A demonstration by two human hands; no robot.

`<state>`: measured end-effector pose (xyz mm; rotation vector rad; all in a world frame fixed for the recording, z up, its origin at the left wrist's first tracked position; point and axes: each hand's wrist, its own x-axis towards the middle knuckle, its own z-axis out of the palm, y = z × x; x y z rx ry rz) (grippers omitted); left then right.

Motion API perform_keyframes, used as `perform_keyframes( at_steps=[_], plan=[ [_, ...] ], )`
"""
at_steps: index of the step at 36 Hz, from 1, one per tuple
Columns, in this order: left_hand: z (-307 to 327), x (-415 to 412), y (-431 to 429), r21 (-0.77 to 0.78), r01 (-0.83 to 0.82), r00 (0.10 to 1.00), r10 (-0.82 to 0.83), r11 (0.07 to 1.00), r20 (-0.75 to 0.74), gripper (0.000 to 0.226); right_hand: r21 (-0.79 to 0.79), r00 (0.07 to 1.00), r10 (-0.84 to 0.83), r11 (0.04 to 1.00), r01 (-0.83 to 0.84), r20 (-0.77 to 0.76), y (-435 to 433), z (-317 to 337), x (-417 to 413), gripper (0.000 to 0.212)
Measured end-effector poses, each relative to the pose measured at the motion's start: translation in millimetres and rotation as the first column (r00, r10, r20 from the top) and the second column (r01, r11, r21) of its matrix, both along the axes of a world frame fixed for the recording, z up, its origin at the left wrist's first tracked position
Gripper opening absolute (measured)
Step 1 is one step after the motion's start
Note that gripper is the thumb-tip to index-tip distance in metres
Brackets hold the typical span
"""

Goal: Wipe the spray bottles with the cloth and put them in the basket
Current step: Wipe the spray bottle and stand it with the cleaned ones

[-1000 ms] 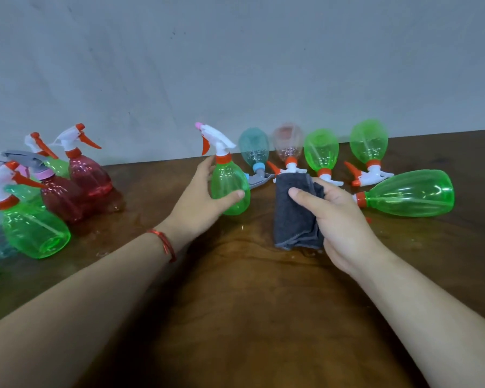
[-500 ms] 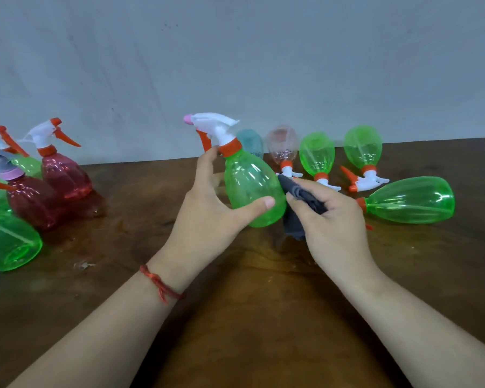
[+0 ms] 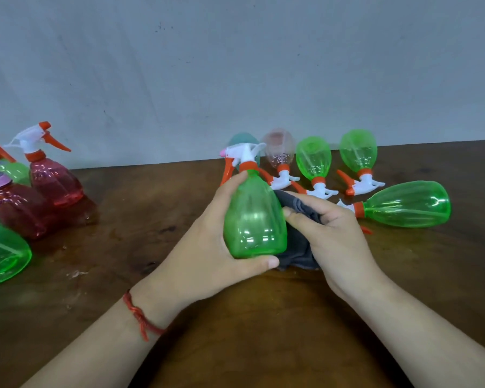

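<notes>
Bottle in hand: a green spray bottle [image 3: 254, 217] is held up above the brown table [image 3: 235, 345], in the middle, standing almost straight.
Left hand: the left hand [image 3: 207, 247] is wrapped around the bottle, fingers behind it and thumb under the bottom.
Right hand: the right hand [image 3: 331, 233] pinches a dark cloth [image 3: 297, 253] and presses it on the bottle's right side.
How the bottle feels: I think it is light, since it looks empty. The plastic is thin and smooth, so it may slip or squash if squeezed hard.
Best place to hold: the wide belly, or the orange neck ring under the white trigger top [image 3: 244, 155].
How the cloth feels: soft and floppy, so it can bend around the round sides.
Bottles waiting: more lying bottles [image 3: 406, 208] are far and to the right, tipped over.
Bottles on the left: red and green standing bottles [image 3: 53, 180] are at the left edge.
Basket: I cannot see it.
Step now: wiping.
</notes>
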<state>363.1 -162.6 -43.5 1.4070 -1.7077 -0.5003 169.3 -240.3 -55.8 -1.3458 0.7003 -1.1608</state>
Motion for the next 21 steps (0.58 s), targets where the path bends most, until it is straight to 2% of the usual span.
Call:
perform_keyframes(
  at_steps=[7, 11, 16, 19, 21],
  plan=[
    [-5, 3, -2, -0.120, 0.054, 0.998, -0.059, 0.991, -0.039, 0.116, 0.030, 0.997, 0.080, 0.996, -0.081, 0.009, 1, 3, -4, 0.030],
    [-8, 7, -4, -0.157, 0.062, 0.998, -0.064, 0.986, -0.006, 0.113, 0.045, 0.996, 0.086, 0.995, -0.088, 0.027, 2, 5, -5, 0.032],
    [-12, 12, -7, -0.179, 0.066, 0.995, -0.051, 0.982, 0.091, 0.110, -0.151, 0.993, -0.068, 0.987, 0.053, -0.095, -13, 18, -10, 0.030],
    [-18, 12, -9, -0.193, 0.066, 0.988, -0.037, 0.979, 0.148, 0.112, -0.352, 0.967, -0.130, 0.935, 0.046, -0.220, -20, 27, -7, 0.031],
    [-18, 10, -9, -0.203, 0.062, 0.986, -0.028, 0.977, 0.165, 0.115, -0.437, 0.957, -0.151, 0.899, 0.028, -0.248, -20, 26, -5, 0.034]
  ],
)
